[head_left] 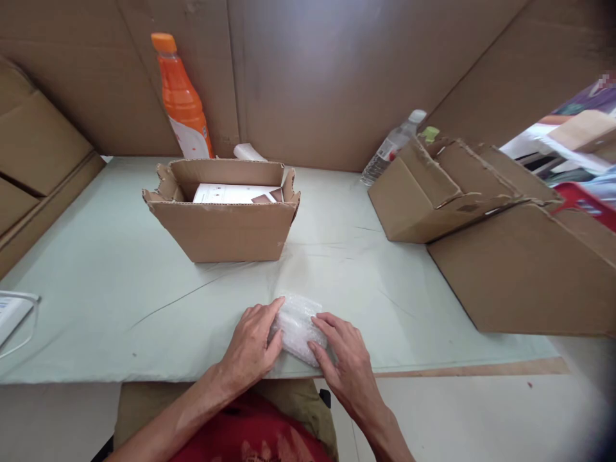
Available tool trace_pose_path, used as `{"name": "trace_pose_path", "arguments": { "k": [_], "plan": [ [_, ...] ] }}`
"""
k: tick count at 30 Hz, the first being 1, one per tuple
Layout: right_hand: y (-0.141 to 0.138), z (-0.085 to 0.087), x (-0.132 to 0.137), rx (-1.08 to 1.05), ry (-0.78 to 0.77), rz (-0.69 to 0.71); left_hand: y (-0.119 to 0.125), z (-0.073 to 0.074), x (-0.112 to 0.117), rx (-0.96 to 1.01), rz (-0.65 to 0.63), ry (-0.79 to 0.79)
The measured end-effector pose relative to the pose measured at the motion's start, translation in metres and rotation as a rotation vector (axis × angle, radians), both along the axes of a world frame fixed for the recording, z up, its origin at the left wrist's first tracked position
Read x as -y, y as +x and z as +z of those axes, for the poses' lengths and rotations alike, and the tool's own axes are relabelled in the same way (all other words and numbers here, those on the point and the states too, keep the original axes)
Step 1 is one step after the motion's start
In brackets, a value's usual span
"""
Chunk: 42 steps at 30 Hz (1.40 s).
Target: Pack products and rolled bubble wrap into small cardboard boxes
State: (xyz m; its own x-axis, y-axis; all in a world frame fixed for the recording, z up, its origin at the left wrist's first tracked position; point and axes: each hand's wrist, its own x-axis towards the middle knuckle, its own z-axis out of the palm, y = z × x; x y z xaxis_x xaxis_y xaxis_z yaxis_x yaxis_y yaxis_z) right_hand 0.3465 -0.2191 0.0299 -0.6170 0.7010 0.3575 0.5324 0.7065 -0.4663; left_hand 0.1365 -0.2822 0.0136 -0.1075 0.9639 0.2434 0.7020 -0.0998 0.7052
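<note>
A bundle of clear bubble wrap [299, 328] lies on the pale green tabletop near its front edge; whatever may be inside cannot be made out. My left hand [253, 340] grips its left side, thumb and fingers curved against the plastic. On the opposite side my right hand [344, 353] holds the bundle between thumb and fingers. Beyond the hands stands an open cardboard box [226, 231] with a white printed box [231, 194] inside it.
Behind the open box are an orange bottle [185, 102] and a white roll [249, 152]. More cardboard boxes [418, 186] stand at the right, beside a clear bottle [392, 147]. A white device with a cable [14, 314] lies at the left edge. Cardboard panels [308, 83] wall the back.
</note>
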Motion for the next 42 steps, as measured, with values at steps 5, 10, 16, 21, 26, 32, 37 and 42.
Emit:
{"name": "trace_pose_path", "arguments": {
  "k": [5, 10, 16, 21, 26, 32, 37, 42],
  "plan": [
    [-0.007, -0.004, 0.006, 0.096, 0.092, 0.063, 0.001, -0.007, -0.006, 0.055, 0.098, -0.003],
    [-0.018, -0.009, 0.002, -0.139, -0.090, -0.054, 0.005, -0.006, 0.012, 0.575, 0.209, -0.126],
    [-0.011, -0.001, 0.000, -0.234, -0.434, 0.042, 0.007, 0.009, 0.013, 0.977, 0.084, -0.265],
    [-0.009, -0.002, 0.000, -0.292, -0.779, 0.155, 0.004, 0.017, 0.011, 1.014, -0.027, -0.272],
    [-0.020, 0.014, -0.015, -0.302, -0.754, 0.058, -0.018, 0.016, 0.009, 0.793, 0.024, -0.087],
    [-0.046, 0.107, -0.083, -0.277, -0.136, -0.069, -0.104, 0.035, -0.003, 0.300, 0.563, 0.503],
    [-0.146, 0.188, -0.131, -0.074, 0.387, 0.203, -0.153, 0.030, -0.045, 0.223, 0.638, 0.509],
    [-0.257, 0.201, -0.153, 0.381, 0.670, 0.599, -0.148, 0.004, -0.062, 0.223, 0.586, 0.421]
  ]
}}
